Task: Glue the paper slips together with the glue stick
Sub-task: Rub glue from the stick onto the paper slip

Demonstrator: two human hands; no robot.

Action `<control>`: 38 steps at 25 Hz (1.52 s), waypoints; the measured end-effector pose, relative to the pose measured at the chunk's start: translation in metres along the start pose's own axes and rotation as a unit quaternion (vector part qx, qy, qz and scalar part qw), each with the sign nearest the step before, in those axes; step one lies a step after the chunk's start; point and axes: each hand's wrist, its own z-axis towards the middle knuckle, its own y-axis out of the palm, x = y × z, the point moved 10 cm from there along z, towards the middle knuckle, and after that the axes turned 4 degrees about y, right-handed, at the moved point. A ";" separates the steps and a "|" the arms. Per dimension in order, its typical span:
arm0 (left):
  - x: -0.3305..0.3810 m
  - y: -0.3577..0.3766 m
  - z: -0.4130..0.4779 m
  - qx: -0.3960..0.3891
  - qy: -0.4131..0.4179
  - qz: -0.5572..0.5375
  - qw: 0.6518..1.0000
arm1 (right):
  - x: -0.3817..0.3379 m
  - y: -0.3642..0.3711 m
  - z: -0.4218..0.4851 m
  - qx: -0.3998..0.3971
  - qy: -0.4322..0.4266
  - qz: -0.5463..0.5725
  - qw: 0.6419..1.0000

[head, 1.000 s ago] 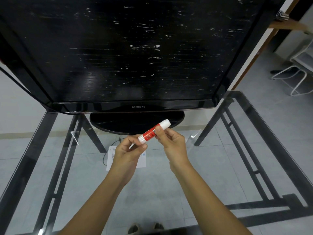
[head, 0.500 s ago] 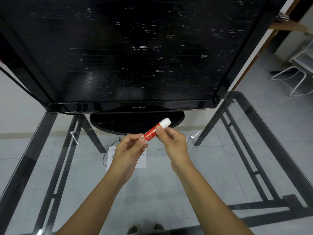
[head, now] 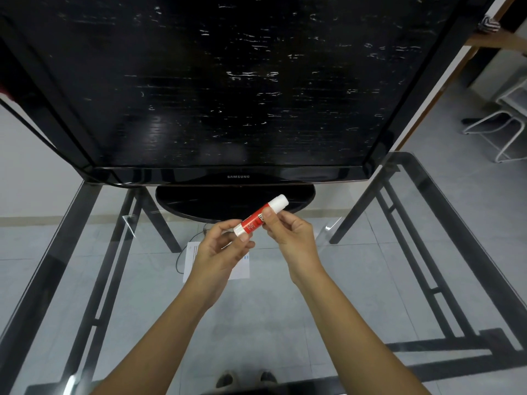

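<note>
At frame centre, both hands grip the glue stick (head: 260, 214): left hand (head: 219, 253) pinching its lower end, right hand (head: 291, 235) steadying the body, likely to uncap it above the paper slips (head: 190, 259).

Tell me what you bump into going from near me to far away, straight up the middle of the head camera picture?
Feet → paper on the glass table → left hand → glue stick → TV stand → TV screen.
</note>
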 end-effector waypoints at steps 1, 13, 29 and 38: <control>-0.001 -0.001 -0.001 0.006 -0.001 -0.017 1.000 | 0.001 0.002 0.002 -0.001 0.000 -0.011 1.000; -0.015 -0.080 -0.010 0.128 -0.010 -0.089 0.988 | 0.111 -0.005 0.045 0.076 0.051 -0.221 0.971; -0.047 -0.132 -0.030 0.197 -0.052 -0.059 0.977 | 0.184 0.031 0.067 -0.012 0.076 -0.372 0.925; -0.106 -0.122 -0.016 0.167 -0.103 -0.131 0.972 | 0.174 -0.002 0.053 -0.037 -0.033 -0.490 0.870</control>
